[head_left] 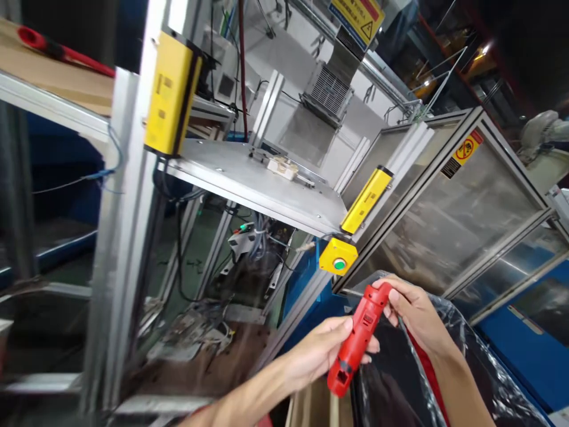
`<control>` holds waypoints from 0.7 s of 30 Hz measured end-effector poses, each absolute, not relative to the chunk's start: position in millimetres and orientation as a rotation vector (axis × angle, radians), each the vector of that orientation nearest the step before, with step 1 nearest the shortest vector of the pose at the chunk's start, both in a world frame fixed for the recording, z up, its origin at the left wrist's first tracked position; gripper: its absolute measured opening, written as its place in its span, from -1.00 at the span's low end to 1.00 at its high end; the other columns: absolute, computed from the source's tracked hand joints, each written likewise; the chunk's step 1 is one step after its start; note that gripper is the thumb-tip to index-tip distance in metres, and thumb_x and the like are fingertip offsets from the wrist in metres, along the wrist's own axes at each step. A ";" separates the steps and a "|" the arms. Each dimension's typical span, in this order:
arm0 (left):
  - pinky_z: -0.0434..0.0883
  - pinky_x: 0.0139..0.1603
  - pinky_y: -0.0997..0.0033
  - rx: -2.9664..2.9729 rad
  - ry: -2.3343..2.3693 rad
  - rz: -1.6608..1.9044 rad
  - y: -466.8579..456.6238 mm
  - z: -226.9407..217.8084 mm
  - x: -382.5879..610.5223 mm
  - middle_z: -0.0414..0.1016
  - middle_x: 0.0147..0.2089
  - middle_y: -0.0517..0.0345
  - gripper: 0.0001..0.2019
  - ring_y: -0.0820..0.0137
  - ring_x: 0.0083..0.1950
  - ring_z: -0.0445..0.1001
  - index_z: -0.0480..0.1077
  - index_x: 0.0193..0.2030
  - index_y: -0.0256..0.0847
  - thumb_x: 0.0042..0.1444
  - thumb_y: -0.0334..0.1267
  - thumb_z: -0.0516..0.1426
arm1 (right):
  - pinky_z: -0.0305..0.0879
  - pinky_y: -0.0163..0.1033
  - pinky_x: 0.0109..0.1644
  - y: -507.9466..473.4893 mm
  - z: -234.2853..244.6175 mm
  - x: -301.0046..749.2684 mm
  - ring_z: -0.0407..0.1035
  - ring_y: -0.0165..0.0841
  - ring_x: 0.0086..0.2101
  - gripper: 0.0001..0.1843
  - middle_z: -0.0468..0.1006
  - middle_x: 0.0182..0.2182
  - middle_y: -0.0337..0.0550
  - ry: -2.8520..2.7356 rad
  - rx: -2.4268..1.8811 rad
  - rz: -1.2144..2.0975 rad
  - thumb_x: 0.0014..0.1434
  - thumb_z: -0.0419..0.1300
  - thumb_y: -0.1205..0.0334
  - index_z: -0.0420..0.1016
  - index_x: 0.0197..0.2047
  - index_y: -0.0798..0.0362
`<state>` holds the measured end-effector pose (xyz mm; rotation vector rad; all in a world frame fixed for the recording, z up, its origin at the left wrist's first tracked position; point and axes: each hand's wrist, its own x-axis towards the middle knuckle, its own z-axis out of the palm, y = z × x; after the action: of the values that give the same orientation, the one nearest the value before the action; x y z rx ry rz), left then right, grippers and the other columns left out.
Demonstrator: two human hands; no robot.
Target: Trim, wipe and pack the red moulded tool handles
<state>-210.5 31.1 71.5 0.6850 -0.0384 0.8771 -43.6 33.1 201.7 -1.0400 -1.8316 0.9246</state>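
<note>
A long red plastic tool housing [363, 332] with small round holes, a dark band and a square opening at its lower end is held at a slant between my two hands. My left hand [322, 350] wraps its lower half, the thumb lying along its side. At the upper end, the thumb and fingers of my right hand [411, 305] pinch it. Just below and behind is a black plastic sheet or bag [391, 379]. What the housing belongs to does not show.
A grey metal platform [249, 178] stands ahead, bearing a small pale fixture [283, 168]. Yellow sensor bars [169, 95] flank it, and a yellow button box [338, 256] sits at its right corner. A framed panel enclosure [484, 196] rises on the right. Another red piece [62, 52] lies upper left.
</note>
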 end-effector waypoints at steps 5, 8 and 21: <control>0.51 0.01 0.39 0.704 -0.064 0.920 43.1 68.4 -276.2 0.67 -0.15 -0.06 -0.56 0.36 -0.18 0.63 0.59 -0.08 -0.33 0.06 0.01 0.36 | 0.31 -0.33 -0.54 41.0 201.9 -105.8 0.29 -0.47 -0.56 -0.59 0.46 -0.41 -0.19 -1.897 -1.133 0.702 0.21 0.26 -0.16 0.65 -0.04 -0.07; 0.49 0.02 0.44 0.688 -0.070 0.985 51.3 70.4 -313.3 0.66 -0.11 -0.01 -0.59 0.40 -0.19 0.61 0.61 -0.09 -0.30 0.05 -0.01 0.37 | 0.43 -0.25 -0.42 32.4 179.1 -134.7 0.42 -0.35 -0.48 -0.59 0.56 -0.36 -0.14 -1.873 -1.268 0.299 0.26 0.19 -0.15 0.61 0.02 -0.13; 0.12 0.45 0.20 0.654 -0.018 1.310 74.8 97.6 -435.8 0.46 0.27 -0.01 -0.37 0.19 0.41 0.24 0.41 0.28 -0.07 0.09 0.05 0.33 | 0.48 -0.07 -0.14 64.9 123.5 -279.4 0.59 -0.04 -0.14 -0.22 0.60 0.02 0.12 -1.780 -1.435 -0.190 0.35 -0.03 -0.17 0.00 0.49 0.05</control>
<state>-435.8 74.8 97.6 0.6537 -0.0177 1.3104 -279.4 64.9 123.5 -1.4354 -1.7800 -0.1898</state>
